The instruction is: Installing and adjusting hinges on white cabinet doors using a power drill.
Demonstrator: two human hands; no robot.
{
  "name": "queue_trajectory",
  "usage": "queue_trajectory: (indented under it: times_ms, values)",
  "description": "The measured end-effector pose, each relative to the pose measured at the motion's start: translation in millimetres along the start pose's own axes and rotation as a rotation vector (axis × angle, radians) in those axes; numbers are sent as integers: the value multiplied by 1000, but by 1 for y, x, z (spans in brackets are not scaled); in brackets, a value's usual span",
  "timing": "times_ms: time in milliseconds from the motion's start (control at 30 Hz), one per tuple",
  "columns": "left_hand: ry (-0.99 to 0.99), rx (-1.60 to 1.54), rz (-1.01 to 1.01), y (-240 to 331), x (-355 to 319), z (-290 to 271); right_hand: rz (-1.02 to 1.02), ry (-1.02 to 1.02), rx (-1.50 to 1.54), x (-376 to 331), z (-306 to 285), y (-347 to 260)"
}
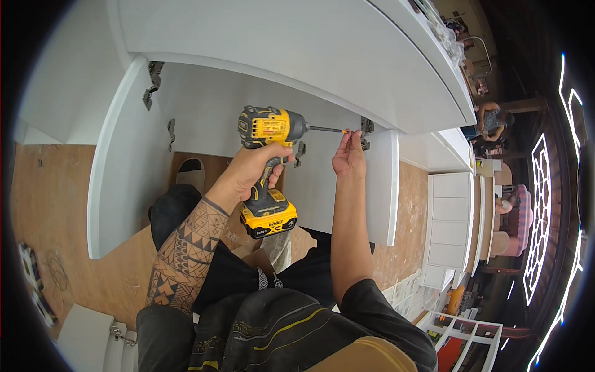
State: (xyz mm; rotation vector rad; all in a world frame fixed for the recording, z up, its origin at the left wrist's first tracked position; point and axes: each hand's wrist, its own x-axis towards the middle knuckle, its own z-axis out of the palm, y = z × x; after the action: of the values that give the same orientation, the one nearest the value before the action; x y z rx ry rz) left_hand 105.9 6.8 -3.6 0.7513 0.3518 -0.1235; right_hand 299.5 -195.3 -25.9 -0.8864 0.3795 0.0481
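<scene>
My left hand (263, 167) is wrapped round the handle of a yellow and black cordless impact driver (270, 127), its battery pack hanging below. A long dark driver bit (325, 129) points right from the chuck. At its far end, the closed fingertips of my right hand (351, 154) pinch the orange-coloured bit tip (344, 131); whether a screw sits there is too small to tell. Just beyond those fingers, a metal hinge (367, 125) is fixed by the white right-hand cabinet door (394, 186). Another hinge (300, 154) shows behind the driver.
A white cabinet panel (279, 43) spans above my hands. The left cabinet door (114, 167) stands swung out, with hinges (152, 84) at its top. Brown boards (68, 204) cover the floor. White drawer units (447, 217) and another person (493, 121) are farther right.
</scene>
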Motion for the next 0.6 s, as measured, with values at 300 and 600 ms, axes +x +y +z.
queue_trajectory:
  times_ms: [300, 600]
  values:
    - [-1, 45, 60, 2, -1, 1, -16, -81, -104, -2, 11, 0]
    - [-12, 123, 85, 4, 0, 0, -29, -170, -220, 5, 10, -9]
